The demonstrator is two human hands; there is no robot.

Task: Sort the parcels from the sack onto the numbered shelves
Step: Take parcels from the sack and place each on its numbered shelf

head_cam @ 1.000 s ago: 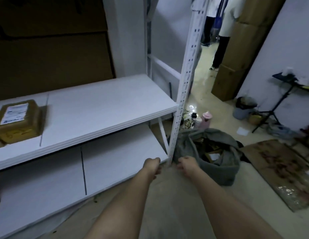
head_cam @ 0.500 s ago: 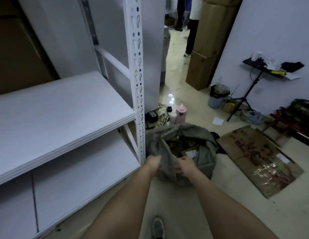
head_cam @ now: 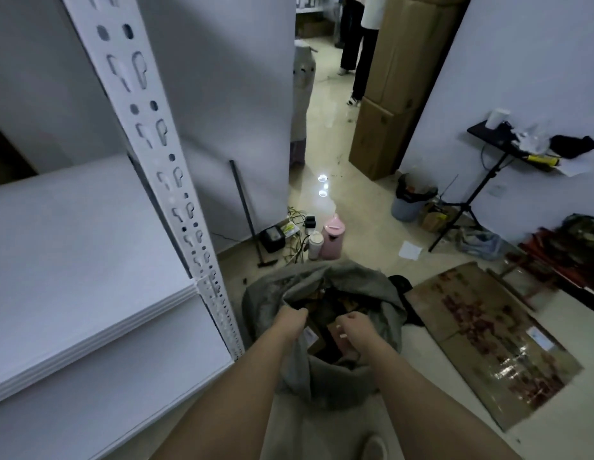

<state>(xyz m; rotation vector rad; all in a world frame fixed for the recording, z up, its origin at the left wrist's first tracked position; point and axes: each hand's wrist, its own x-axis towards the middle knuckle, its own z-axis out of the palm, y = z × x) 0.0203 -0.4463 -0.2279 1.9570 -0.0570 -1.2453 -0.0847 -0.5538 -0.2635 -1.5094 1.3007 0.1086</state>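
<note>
The grey sack (head_cam: 325, 327) sits on the pale floor just below the middle of the view, its mouth gaping toward twelve o'clock, with brown parcels (head_cam: 317, 338) dimly visible inside (one shows a white label; the rest are too dark to tell apart). The left hand (head_cam: 290, 322) is at the sack's rim at about nine o'clock of the opening, its fingers curled round a fold of the grey cloth and gripping it, the bare forearm running down toward six o'clock. The right hand (head_cam: 353, 328) hovers over the opening at about three o'clock, knuckles up and fingers bent downward into the sack; whether they pinch anything cannot be told, since the fingertips are hidden in the dark interior. Its forearm slants down toward five o'clock. At nine o'clock of the sack stand the white shelves (head_cam: 90, 260), their perforated upright post (head_cam: 163, 161) rising to eleven o'clock. Beyond the sack at twelve o'clock stand a pink flask (head_cam: 332, 239) and a smaller white bottle (head_cam: 315, 244), close together. At three o'clock a flattened cardboard sheet (head_cam: 488, 333) with glossy tape lies on the floor. Toward one o'clock are tall brown boxes (head_cam: 388, 94) and, beside them, a person's legs (head_cam: 358, 61).
</note>
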